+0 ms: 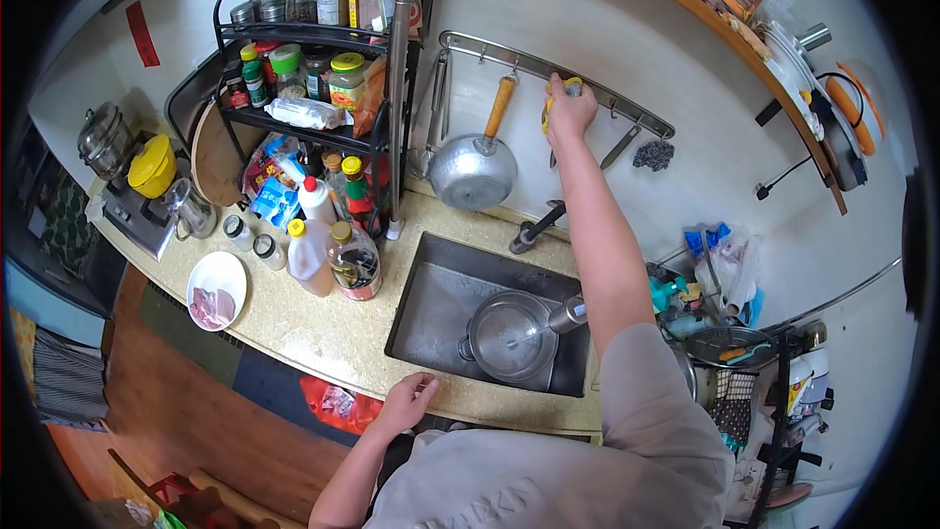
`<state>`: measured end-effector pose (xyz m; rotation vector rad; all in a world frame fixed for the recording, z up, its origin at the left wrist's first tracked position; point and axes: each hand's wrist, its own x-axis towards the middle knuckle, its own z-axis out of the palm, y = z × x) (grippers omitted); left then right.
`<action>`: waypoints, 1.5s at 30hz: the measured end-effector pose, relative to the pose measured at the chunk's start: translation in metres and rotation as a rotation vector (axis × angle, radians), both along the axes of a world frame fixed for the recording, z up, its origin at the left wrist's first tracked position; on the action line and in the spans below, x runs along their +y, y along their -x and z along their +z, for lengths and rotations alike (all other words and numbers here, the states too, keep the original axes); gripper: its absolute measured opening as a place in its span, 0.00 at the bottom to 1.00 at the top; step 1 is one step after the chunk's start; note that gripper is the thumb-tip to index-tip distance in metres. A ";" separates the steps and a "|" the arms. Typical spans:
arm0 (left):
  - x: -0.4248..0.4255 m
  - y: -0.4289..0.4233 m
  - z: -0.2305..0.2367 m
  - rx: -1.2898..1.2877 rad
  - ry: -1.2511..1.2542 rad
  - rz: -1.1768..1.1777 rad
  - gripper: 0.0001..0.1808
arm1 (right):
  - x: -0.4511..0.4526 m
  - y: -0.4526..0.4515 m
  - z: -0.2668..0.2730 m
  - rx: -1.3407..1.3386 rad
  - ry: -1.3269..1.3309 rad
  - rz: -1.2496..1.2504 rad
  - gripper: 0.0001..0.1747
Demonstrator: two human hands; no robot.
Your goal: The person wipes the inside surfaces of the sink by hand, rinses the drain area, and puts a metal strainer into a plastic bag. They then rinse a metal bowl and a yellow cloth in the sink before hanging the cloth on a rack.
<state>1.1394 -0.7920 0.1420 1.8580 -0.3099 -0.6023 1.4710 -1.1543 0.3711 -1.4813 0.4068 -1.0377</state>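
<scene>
My right hand [573, 112] is raised to the metal hook rail [624, 103] on the wall. Its fingers are closed around a yellow-and-grey item [549, 106], perhaps scissors handles, mostly hidden by the hand. By the front edge of the counter, my left hand [410, 398] is loosely curled with nothing in it. Between the two, a clear round pot [507, 353] stands in the dark sink [448, 294]. Water runs into it from a pull-out faucet head [569, 316]. A hammered metal saucepan [474, 175] with a wooden handle hangs left of my right hand.
Right of that hand hang a knife [621, 147] and a steel-wool scrubber [653, 155]. Bottles [312, 264] and a plate [232, 272] with raw meat [213, 307] stand on the counter [294, 338]. A black spice rack [308, 117] and metal pole [399, 103] rise behind. A wooden shelf [734, 37] juts overhead.
</scene>
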 end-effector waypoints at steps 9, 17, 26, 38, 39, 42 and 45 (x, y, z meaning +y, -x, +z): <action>0.002 -0.003 -0.011 -0.003 0.038 0.017 0.17 | -0.010 -0.013 -0.012 0.068 0.137 -0.252 0.17; 0.008 -0.007 -0.015 0.001 0.038 -0.005 0.17 | -0.006 -0.010 -0.003 0.091 0.195 -0.269 0.18; 0.016 -0.006 -0.012 0.007 0.029 -0.018 0.18 | -0.001 -0.003 -0.024 0.111 0.192 -0.295 0.13; 0.029 0.001 -0.019 0.037 0.018 -0.027 0.18 | 0.006 -0.001 -0.043 0.094 0.426 -0.373 0.07; 0.029 0.001 -0.019 0.037 0.022 -0.035 0.18 | 0.003 -0.002 -0.039 0.130 0.471 -0.381 0.08; 0.030 0.001 -0.021 0.033 0.016 -0.023 0.18 | 0.000 -0.001 -0.030 0.202 0.537 -0.388 0.12; 0.031 0.001 -0.020 0.032 0.000 -0.035 0.18 | 0.007 0.003 -0.019 0.284 0.536 -0.381 0.15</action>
